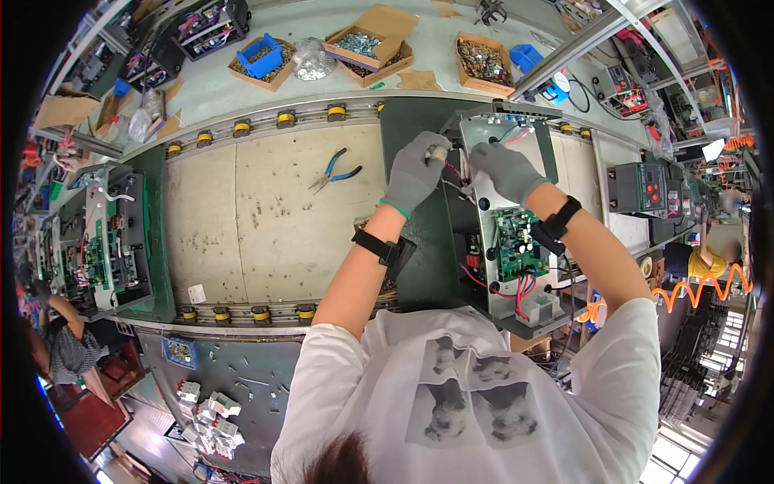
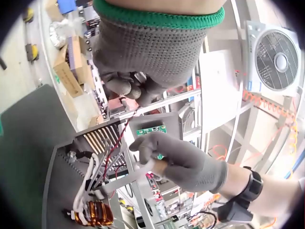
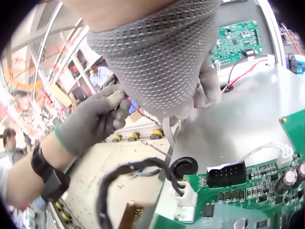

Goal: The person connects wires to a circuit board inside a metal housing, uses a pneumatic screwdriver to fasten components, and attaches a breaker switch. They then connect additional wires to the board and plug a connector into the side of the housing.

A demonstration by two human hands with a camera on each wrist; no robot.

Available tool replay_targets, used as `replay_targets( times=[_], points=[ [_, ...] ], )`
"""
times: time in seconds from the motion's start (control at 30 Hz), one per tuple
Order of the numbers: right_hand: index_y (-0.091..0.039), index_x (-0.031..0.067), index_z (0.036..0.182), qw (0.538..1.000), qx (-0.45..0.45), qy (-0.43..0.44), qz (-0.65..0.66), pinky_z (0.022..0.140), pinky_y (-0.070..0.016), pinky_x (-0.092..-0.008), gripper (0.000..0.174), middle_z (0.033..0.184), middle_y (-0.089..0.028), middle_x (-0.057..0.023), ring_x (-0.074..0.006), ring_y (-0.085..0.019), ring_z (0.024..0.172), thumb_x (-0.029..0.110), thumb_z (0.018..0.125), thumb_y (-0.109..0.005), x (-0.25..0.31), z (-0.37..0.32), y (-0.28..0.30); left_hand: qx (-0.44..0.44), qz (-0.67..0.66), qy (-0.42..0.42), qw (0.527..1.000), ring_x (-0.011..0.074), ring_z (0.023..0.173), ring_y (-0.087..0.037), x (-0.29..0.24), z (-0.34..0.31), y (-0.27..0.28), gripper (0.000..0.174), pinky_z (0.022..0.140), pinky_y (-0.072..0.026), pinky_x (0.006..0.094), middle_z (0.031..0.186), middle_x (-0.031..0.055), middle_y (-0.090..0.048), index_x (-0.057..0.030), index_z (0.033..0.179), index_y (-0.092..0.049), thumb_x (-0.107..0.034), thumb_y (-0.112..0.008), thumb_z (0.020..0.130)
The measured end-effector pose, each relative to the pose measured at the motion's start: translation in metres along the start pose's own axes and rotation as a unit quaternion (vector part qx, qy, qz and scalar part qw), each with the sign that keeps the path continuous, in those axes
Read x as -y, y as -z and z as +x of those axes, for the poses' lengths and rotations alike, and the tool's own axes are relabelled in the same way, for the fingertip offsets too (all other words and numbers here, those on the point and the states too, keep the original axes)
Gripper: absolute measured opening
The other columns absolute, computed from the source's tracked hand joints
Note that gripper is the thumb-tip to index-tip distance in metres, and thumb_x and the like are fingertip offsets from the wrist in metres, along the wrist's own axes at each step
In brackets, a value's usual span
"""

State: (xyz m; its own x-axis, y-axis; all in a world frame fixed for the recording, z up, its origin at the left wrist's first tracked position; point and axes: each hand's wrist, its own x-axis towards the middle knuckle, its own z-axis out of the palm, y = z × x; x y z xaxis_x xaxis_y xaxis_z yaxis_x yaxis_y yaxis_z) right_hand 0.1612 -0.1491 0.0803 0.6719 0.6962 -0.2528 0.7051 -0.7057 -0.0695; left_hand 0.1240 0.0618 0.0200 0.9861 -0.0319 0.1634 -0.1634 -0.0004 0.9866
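Both hands wear grey gloves and work at the far end of an open electronics unit [image 1: 487, 211]. With its fingertips, the left hand [image 1: 415, 173] pinches a twisted red-and-black wire [image 2: 113, 149] that rises from inside the housing. The right hand [image 1: 506, 171] is over the metal panel and grips a pale grey flat cable [image 2: 125, 181], which runs down into the unit near a copper-wound coil [image 2: 98, 213]. A green circuit board [image 1: 518, 242] with plugged connectors is mounted nearer the body. Another green board [image 3: 237, 42] sits beyond the right hand.
Blue-handled pliers [image 1: 332, 171] lie on the pale work surface left of the unit. Cardboard boxes of small parts [image 1: 486, 63] and a blue bin [image 1: 262, 58] line the back bench. Another open unit [image 1: 109, 242] stands far left, a boxed control unit [image 1: 638, 189] at right.
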Motion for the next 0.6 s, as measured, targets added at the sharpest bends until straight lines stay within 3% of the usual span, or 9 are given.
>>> replay_targets(
  times=[0.1, 0.17, 0.3, 0.33, 0.37, 0.43, 0.5, 0.57, 0.6],
  points=[
    [-0.051, 0.0095, 0.101, 0.982, -0.14, -0.037, 0.124, 0.076, -0.051, -0.0361, 0.023, 0.101, -0.059, -0.008, -0.0255, -0.061, 0.092, -0.001, 0.08, -0.049, -0.023, -0.018, 0.0, 0.105, 0.037, -0.055, 0.992, 0.0151, 0.075, -0.062, -0.041, -0.015, 0.005, 0.014, 0.068, -0.0487, 0.0278, 0.087, 0.0074, -0.063, -0.0061, 0.098, -0.06, -0.007, -0.057, 0.084],
    [-0.05, 0.0086, 0.101, 0.845, -0.176, -0.242, 0.443, 0.068, -0.0523, -0.0316, 0.023, 0.096, -0.059, -0.0078, -0.0195, -0.062, 0.081, -0.004, 0.083, -0.042, -0.03, -0.026, 0.01, 0.175, 0.091, -0.082, 0.977, 0.0227, 0.074, -0.063, -0.041, -0.036, -0.01, 0.013, 0.068, -0.0499, 0.0326, 0.083, 0.0089, -0.064, -0.0078, 0.095, -0.06, -0.011, -0.06, 0.083],
    [-0.051, 0.0077, 0.101, 0.744, -0.254, -0.365, 0.499, 0.06, -0.0525, -0.0292, 0.019, 0.086, -0.058, -0.0084, -0.0164, -0.061, 0.073, -0.001, 0.086, -0.043, -0.045, -0.032, 0.022, 0.264, 0.161, -0.189, 0.932, 0.0262, 0.077, -0.064, -0.021, -0.083, -0.048, 0.016, 0.069, -0.0508, 0.0334, 0.089, 0.0108, -0.066, -0.0089, 0.099, -0.062, -0.007, -0.058, 0.083],
    [-0.05, 0.0074, 0.103, 0.678, -0.237, -0.462, 0.521, 0.057, -0.0527, -0.0301, 0.017, 0.086, -0.059, -0.0095, -0.0173, -0.062, 0.073, 0.004, 0.088, -0.044, -0.057, -0.032, 0.02, 0.267, 0.161, -0.188, 0.931, 0.0262, 0.077, -0.064, -0.01, -0.091, -0.051, 0.016, 0.069, -0.0508, 0.0334, 0.089, 0.0108, -0.066, -0.0089, 0.099, -0.062, -0.007, -0.058, 0.083],
    [-0.05, 0.0071, 0.105, 0.602, -0.218, -0.552, 0.535, 0.054, -0.0529, -0.031, 0.016, 0.086, -0.06, -0.0106, -0.0181, -0.063, 0.073, 0.008, 0.089, -0.046, -0.07, -0.037, 0.017, 0.254, 0.074, -0.11, 0.958, 0.0239, 0.079, -0.064, 0.001, -0.099, -0.055, 0.021, 0.071, -0.0506, 0.032, 0.091, 0.0113, -0.066, -0.0094, 0.104, -0.062, -0.005, -0.058, 0.084],
    [-0.047, 0.007, 0.113, 0.564, -0.152, -0.574, 0.574, 0.051, -0.0532, -0.0322, 0.024, 0.09, -0.062, -0.0118, -0.0205, -0.064, 0.072, 0.019, 0.091, -0.049, -0.09, -0.059, 0.01, 0.239, -0.015, -0.03, 0.97, 0.0216, 0.081, -0.064, 0.01, -0.103, -0.058, 0.026, 0.072, -0.0504, 0.0305, 0.094, 0.0119, -0.066, -0.01, 0.108, -0.063, -0.003, -0.057, 0.084],
    [-0.047, 0.0063, 0.116, 0.448, -0.1, -0.58, 0.673, 0.052, -0.0532, -0.0306, 0.032, 0.092, -0.064, -0.0116, -0.0214, -0.065, 0.069, 0.026, 0.091, -0.052, -0.081, -0.079, 0.011, 0.132, -0.114, 0.134, 0.975, 0.0204, 0.09, -0.064, 0.016, -0.103, -0.056, 0.025, 0.079, -0.0497, 0.0254, 0.096, 0.0125, -0.067, -0.005, 0.106, -0.064, 0.001, -0.056, 0.083],
    [-0.05, 0.0069, 0.116, 0.494, -0.091, -0.563, 0.656, 0.052, -0.0522, -0.0288, 0.034, 0.092, -0.065, -0.0106, -0.0186, -0.064, 0.068, 0.029, 0.09, -0.054, -0.059, -0.084, 0.022, 0.093, -0.215, 0.209, 0.95, 0.0169, 0.085, -0.063, 0.023, -0.098, -0.056, 0.021, 0.074, -0.049, 0.0233, 0.094, 0.0092, -0.065, -0.0059, 0.104, -0.064, -0.004, -0.06, 0.084],
    [-0.05, 0.0071, 0.117, 0.57, -0.038, -0.536, 0.622, 0.052, -0.052, -0.0286, 0.036, 0.092, -0.065, -0.0103, -0.017, -0.063, 0.069, 0.031, 0.09, -0.055, -0.052, -0.083, 0.026, 0.081, -0.085, 0.138, 0.983, 0.018, 0.084, -0.062, 0.024, -0.094, -0.056, 0.023, 0.073, -0.0485, 0.0247, 0.097, 0.0093, -0.063, -0.0068, 0.105, -0.065, -0.005, -0.062, 0.083]
  ],
)
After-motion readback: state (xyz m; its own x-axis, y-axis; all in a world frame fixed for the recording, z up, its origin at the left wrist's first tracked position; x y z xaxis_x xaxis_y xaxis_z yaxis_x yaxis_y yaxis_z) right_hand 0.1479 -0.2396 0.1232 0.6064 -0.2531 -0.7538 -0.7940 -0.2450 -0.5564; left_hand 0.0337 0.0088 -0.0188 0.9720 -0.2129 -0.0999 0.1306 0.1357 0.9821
